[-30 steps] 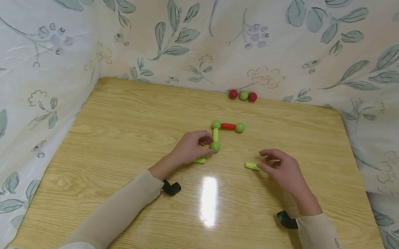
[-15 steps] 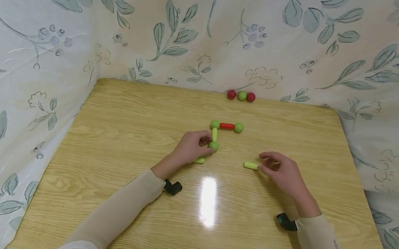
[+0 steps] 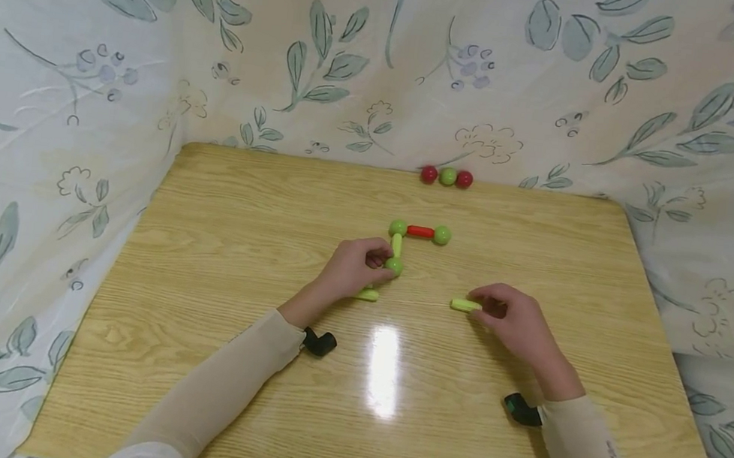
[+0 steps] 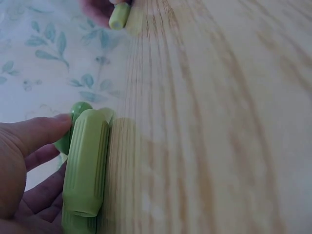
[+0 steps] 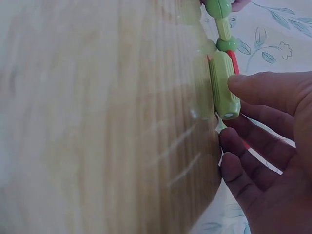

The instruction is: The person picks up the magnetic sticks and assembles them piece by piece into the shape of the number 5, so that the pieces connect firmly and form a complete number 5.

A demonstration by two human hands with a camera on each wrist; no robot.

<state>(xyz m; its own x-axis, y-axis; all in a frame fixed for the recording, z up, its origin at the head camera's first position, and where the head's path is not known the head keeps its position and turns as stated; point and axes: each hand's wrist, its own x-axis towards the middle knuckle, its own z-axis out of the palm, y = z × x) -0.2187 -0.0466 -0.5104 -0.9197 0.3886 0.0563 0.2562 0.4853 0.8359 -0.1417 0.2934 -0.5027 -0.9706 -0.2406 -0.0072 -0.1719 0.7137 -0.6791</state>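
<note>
My left hand (image 3: 357,269) pinches a green ball (image 3: 394,266) at the near end of a light-green stick (image 3: 396,245). That stick runs back to a second green ball (image 3: 398,227), from which a red stick (image 3: 420,231) leads right to a third green ball (image 3: 442,234). Another light-green stick (image 4: 87,161) lies on the table under my left hand, partly hidden in the head view. My right hand (image 3: 514,320) pinches one end of a loose light-green stick (image 5: 223,85) between thumb and fingers, low at the tabletop.
Two red balls and a green ball (image 3: 448,176) stand in a row at the back edge of the wooden table (image 3: 261,202). A floral cloth (image 3: 334,44) hangs behind and at both sides. Dark wrist cameras (image 3: 320,343) stick out from both sleeves.
The right fingers have come down and closed on the end of the light-green stick. The left hand stays at the green ball, which has shifted slightly toward the back.
</note>
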